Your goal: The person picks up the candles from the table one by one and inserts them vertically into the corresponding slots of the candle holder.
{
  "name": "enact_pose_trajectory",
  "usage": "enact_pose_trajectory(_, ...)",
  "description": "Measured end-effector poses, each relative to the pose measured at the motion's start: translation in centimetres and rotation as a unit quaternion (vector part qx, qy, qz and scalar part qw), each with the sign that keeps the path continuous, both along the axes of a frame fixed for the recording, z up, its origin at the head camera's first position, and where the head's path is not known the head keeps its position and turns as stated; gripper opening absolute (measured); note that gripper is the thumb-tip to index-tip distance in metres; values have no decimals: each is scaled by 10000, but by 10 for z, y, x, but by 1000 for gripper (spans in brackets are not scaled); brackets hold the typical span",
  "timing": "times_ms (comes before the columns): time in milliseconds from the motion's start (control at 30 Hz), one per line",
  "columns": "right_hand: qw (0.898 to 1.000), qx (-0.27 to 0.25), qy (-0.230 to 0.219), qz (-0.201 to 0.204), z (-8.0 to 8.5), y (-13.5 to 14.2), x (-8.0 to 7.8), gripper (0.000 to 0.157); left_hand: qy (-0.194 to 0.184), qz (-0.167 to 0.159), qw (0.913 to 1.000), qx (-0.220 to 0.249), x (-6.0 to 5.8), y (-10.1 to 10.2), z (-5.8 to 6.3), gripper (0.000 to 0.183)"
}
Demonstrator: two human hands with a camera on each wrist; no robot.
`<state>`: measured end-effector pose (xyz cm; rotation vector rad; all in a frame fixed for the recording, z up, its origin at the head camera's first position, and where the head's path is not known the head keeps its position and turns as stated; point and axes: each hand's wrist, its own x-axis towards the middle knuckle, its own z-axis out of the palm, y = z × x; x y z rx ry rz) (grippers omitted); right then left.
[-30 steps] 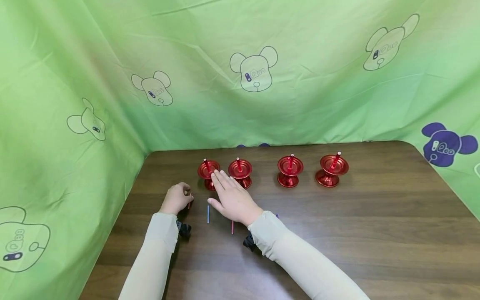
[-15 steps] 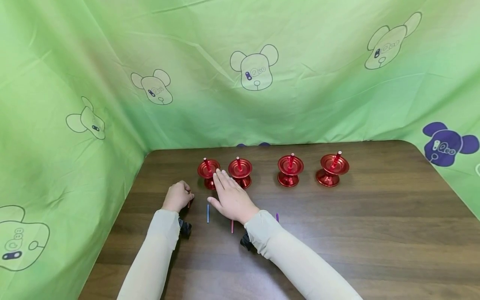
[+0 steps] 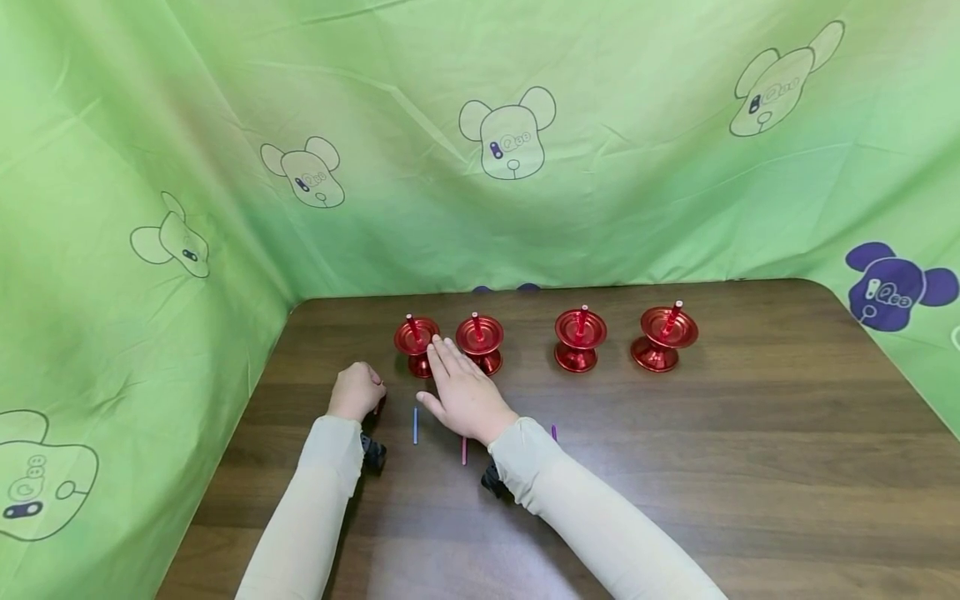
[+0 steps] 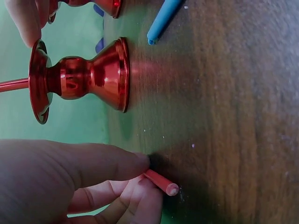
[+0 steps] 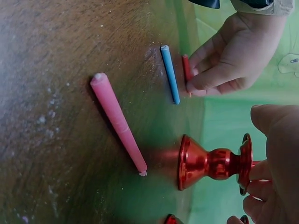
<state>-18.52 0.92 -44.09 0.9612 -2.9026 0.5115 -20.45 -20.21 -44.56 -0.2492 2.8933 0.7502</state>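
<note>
A thin red candle point(image 4: 161, 183) is pinched between the thumb and fingers of my left hand point(image 3: 357, 390), low over the table. Part of it is hidden by those fingers; one end shows in the left wrist view. My right hand point(image 3: 468, 398) reaches forward with straight fingers, fingertips right at the rim of the leftmost red metal candle holder point(image 4: 74, 77). Its palm overlaps the second candle holder point(image 3: 480, 335) in the head view. Between my hands lies a blue candle point(image 3: 416, 426), and a pink candle point(image 5: 119, 123) lies partly under the right hand in the head view.
Two more red candle holders, a third point(image 3: 580, 329) and a rightmost one point(image 3: 667, 329), stand along the back. A purple candle point(image 3: 554, 432) shows beside the right sleeve. Green printed cloth point(image 3: 510, 233) hangs behind and left of the wooden table point(image 3: 750, 467).
The left hand has shifted slightly, its fingers closer together around the red candle. The right hand has moved slightly, and the purple candle shows more beside the sleeve. The candle holders stay put.
</note>
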Motion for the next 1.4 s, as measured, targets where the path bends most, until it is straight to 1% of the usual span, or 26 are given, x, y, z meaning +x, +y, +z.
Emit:
enact_pose_trajectory(67,10000,11,6,-2,-1,0,0,72,-18,34,10000,9,0,-1,0,22)
enact_pose_trajectory(200,10000,-21,13,7,-2,0,-1,73,-36,131,9998,140,0,-3,-1,10)
enact_pose_trajectory(267,10000,-53,16,9,-2,0,-1,73,-12,165,9995,251,2,-4,-2,11)
enact_pose_trajectory(367,10000,-64,65,14,-3,1,-1,74,78,116,9990,427,2,-7,-2,13)
enact_pose_trajectory(500,9999,-48,105,13,-3,1,-2,74,232,39,9969,751,3,-11,-2,13)
enact_pose_trajectory(600,9999,-47,102,12,-3,2,-1,73,287,61,9928,1162,2,-13,-2,11)
enact_pose_trajectory(667,9999,-48,97,12,-2,2,-1,73,282,109,9864,1617,2,-13,-3,11)
enact_pose_trajectory(733,9999,-45,98,8,-2,2,-1,73,282,158,9755,2177,2,-14,-4,13)
enact_pose_trajectory(767,9999,-46,96,8,-2,2,-1,73,262,208,9689,2453,2,-14,-5,13)
enact_pose_trajectory(833,9999,-82,99,26,-2,2,-1,73,216,293,9520,3039,2,-15,-6,15)
enact_pose_trajectory(900,9999,-91,106,45,-2,2,-1,73,190,350,9370,3471,2,-16,-6,17)
enact_pose_trajectory(1000,9999,-85,92,62,-2,2,-2,73,152,432,9211,3867,1,-16,-4,21)
enact_pose_trajectory(1100,9999,-62,75,52,-2,2,-3,73,132,508,9138,4028,0,-16,0,24)
enact_pose_trajectory(1167,10000,-46,77,44,-3,2,-3,74,127,574,9120,4059,0,-15,3,26)
enact_pose_trajectory(1233,9999,-37,94,39,-3,2,-3,74,129,606,9081,4142,-1,-14,7,28)
enact_pose_trajectory(1400,9999,-12,138,33,-2,2,-2,74,144,577,8946,4429,-1,-12,14,32)
